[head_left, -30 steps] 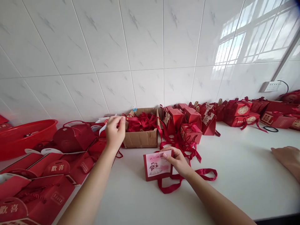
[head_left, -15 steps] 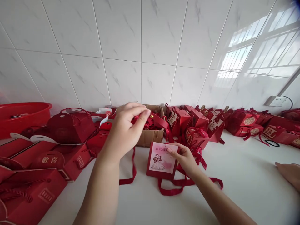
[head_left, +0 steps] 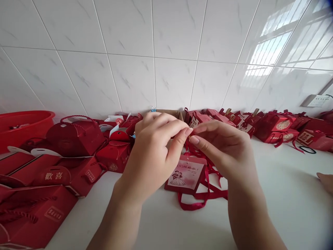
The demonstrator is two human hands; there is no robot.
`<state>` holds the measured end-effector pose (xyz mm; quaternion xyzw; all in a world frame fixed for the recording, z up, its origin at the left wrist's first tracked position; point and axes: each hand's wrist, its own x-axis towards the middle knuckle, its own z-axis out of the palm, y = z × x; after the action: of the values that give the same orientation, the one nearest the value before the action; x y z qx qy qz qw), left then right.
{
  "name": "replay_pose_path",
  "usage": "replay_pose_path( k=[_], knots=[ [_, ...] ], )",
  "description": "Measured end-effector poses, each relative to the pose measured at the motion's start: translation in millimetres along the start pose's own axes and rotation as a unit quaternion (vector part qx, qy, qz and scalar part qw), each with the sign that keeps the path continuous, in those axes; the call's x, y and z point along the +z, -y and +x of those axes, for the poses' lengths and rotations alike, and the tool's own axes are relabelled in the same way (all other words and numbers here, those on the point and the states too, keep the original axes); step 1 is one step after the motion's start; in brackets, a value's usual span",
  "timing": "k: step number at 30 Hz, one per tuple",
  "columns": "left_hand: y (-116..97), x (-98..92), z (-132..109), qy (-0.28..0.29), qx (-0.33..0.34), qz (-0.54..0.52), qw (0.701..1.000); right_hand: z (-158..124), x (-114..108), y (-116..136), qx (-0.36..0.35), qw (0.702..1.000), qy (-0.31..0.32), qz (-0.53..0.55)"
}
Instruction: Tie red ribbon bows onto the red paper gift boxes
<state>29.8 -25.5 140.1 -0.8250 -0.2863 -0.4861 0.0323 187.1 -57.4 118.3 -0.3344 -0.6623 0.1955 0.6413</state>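
Observation:
My left hand and my right hand meet above the table with closed fingertips. Between them is a pinched bit of red ribbon with a tiny gold piece, mostly hidden by the fingers. Just below is a red card with a pink panel, a drawn bridal couple and writing; neither hand touches it. A loop of dark red ribbon lies on the white table in front of the card. Behind my hands, the cardboard box is largely covered from view.
Red gift boxes with rope handles crowd the left, beside a red plastic basin. More red boxes line the tiled wall at right, near a black ring. Another person's hand shows at the right edge.
My right hand has let go of the card and risen to meet my left hand at the ribbon. The left hand has come to the right and slightly lower. The view has shifted slightly.

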Motion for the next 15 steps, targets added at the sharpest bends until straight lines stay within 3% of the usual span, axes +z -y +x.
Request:
replay_pose_path(
  k=[5, 12, 15],
  knots=[
    [-2.0, 2.9, 0.5, 0.006, -0.015, -0.005, 1.0, -0.8, 0.3, -11.4, 0.004, 1.0, 0.014, 0.009],
    [-4.7, -1.4, -1.0, 0.086, -0.1, -0.15, 0.98, -1.7, -3.6, -7.4, 0.005, 0.999, 0.015, 0.031],
    [-5.8, -3.6, -2.9, 0.081, -0.099, -0.156, 0.98, -3.1, -5.9, -3.7, 0.026, 0.997, 0.023, 0.065]
  ],
)
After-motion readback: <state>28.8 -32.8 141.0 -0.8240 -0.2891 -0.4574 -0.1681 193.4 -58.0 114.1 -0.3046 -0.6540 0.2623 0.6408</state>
